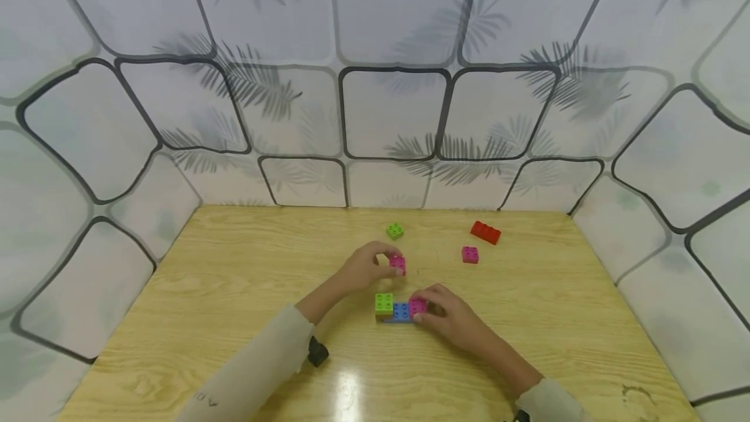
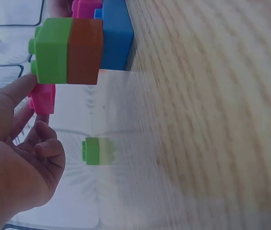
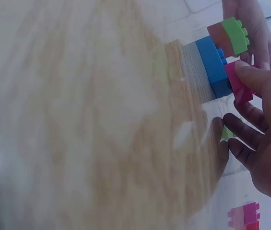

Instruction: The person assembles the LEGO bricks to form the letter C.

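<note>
A long blue brick [image 1: 401, 311] lies on the table, with studs bare in its middle. On its left end a green brick [image 1: 383, 303] tops an orange-brown brick [image 2: 85, 51]. My right hand [image 1: 454, 319] pinches a pink brick [image 3: 239, 82] at the blue brick's right end, thumb on one side and fingers on the other. Whether that brick is fully pressed down I cannot tell. Beyond the stack, my left hand [image 1: 364, 268] holds another pink brick [image 1: 398, 265] between thumb and fingers, above the table. In the left wrist view the green brick partly hides this pink brick [image 2: 43, 99].
Farther back on the wooden table [image 1: 234, 259] lie a small green brick [image 1: 395, 231], a pink brick [image 1: 470, 254] and a longer red brick [image 1: 486, 232]. A patterned white wall covering [image 1: 387, 116] rises behind the table and along both sides.
</note>
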Tool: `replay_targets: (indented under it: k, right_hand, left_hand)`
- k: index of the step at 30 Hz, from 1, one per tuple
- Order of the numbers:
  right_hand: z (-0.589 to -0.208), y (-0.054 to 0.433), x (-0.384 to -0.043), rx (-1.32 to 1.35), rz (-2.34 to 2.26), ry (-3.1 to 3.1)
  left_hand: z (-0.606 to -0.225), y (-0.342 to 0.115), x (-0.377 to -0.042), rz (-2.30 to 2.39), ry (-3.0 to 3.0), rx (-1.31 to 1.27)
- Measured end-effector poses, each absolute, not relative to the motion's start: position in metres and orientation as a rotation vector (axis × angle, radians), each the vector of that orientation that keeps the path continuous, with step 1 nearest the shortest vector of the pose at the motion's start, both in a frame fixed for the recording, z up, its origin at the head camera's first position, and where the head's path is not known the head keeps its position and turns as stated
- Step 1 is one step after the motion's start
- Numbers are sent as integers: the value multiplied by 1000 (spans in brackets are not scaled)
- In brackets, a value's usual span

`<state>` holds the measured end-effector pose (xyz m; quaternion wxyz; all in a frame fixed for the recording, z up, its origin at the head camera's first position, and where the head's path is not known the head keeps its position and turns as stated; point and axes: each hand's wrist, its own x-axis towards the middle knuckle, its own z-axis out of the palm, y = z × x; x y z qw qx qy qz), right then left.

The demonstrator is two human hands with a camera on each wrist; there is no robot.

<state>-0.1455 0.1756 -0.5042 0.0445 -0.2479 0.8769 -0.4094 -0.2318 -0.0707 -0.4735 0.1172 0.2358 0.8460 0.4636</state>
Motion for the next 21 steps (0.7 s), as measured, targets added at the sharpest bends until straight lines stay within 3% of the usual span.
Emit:
replay_targets:
  k: [21]
  right_hand:
    - [-507,175,-146,-758,-1242,2699]
  left_hand:
    - [-459,-105,-177,1370,2463,622]
